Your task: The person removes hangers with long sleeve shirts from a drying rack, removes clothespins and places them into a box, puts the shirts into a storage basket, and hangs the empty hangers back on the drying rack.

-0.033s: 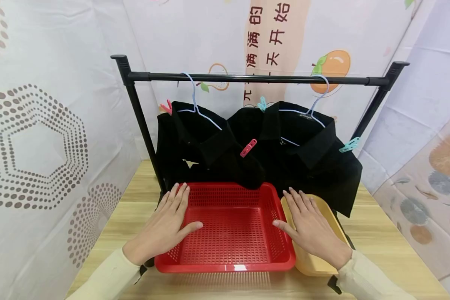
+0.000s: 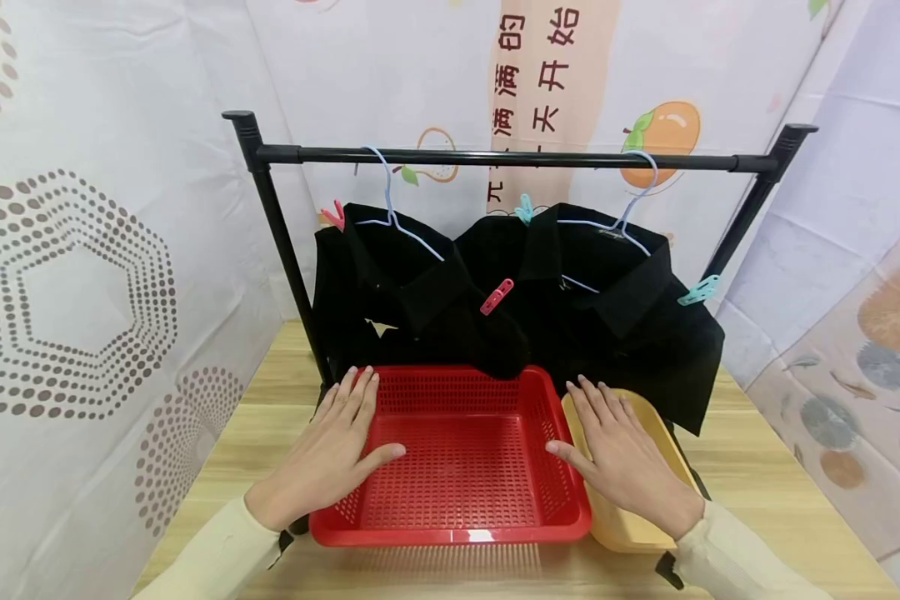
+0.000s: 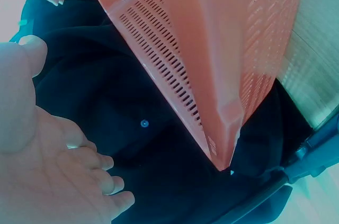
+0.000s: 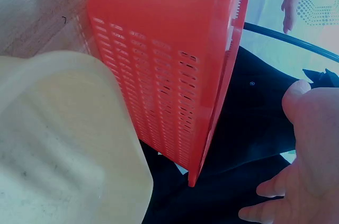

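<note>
1. The left hand (image 2: pixel 321 458) hovered lower left of centre, fingers extended, released.
2. The right hand (image 2: pixel 626 457) hovered lower right of centre, fingers likewise loose.
3. The red basket (image 2: pixel 450 475) sat lower centre, between them.

Yellow tray (image 4: pixel 85 128) cut off at 8 o'clock, right wrist view. Head view: collar label (image 2: pixel 612 234), 2 o'clock, unreadably small.

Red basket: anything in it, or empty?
Empty, as far as it shows: the red basket has a bare, perforated floor in the head view; the left hand hides part of its left side.
</note>
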### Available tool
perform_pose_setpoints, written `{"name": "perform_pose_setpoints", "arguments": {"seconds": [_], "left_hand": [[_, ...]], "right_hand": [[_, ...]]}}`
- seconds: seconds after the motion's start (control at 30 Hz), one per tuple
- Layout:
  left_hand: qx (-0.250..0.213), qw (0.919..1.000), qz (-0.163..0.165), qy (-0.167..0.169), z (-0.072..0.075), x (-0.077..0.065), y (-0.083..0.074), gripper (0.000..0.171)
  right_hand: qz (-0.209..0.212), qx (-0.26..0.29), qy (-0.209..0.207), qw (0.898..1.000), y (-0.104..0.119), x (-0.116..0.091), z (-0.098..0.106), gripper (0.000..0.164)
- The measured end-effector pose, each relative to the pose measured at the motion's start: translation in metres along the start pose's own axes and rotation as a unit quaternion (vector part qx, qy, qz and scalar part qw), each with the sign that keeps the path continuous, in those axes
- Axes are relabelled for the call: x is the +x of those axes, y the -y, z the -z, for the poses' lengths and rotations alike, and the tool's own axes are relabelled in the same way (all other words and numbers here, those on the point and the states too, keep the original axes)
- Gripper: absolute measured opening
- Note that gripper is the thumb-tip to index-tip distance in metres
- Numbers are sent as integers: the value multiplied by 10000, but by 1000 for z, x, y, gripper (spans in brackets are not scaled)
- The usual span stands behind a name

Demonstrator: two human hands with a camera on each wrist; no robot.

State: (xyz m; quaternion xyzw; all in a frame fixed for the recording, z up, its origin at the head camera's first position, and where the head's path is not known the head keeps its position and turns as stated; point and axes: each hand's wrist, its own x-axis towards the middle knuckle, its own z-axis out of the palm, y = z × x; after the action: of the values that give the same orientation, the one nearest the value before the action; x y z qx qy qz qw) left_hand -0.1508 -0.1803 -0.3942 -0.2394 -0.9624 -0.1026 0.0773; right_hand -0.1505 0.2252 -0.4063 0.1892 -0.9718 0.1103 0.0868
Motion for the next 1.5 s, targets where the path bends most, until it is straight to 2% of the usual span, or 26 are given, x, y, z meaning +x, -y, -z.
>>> {"name": "perform_pose_setpoints", "arguments": {"seconds": [0.33, 0.43, 0.53, 0.7, 0.83, 0.97, 1.23, 1.37, 1.5], "left_hand": [[-196, 9998, 61, 22, -2, -5, 3, 95], [-359, 9993, 107, -13, -2, -7, 6, 92], [-460, 9987, 62, -223, -3, -7, 10, 87], [-514, 9966, -82, -640, -4, -7, 17, 69], [-764, 9936, -33, -836, -5, -7, 22, 51], [-1090, 9887, 102, -1028, -6, -10, 30, 34], [-1312, 9829, 522, -1186, -14, -21, 52, 5], [-1311, 9821, 853, -1052, -18, -28, 60, 17], [-1508, 9791, 1180, -679, -23, -34, 67, 31]], "right_hand": [[116, 74, -151, 9998, -2, 1, -4, 83], [182, 118, -378, 9990, -3, 4, -5, 76], [268, 169, -678, 9972, -5, 8, -3, 66], [304, 271, -1034, 9938, -6, 12, 1, 52], [241, 359, -1122, 9927, -7, 15, 6, 44], [247, 419, -1242, 9911, -8, 18, 9, 38], [444, 400, -1610, 9851, -9, 26, 9, 28], [349, 451, -1549, 9863, -8, 28, 10, 28], [269, 514, -1506, 9869, -5, 30, 13, 28]]}}
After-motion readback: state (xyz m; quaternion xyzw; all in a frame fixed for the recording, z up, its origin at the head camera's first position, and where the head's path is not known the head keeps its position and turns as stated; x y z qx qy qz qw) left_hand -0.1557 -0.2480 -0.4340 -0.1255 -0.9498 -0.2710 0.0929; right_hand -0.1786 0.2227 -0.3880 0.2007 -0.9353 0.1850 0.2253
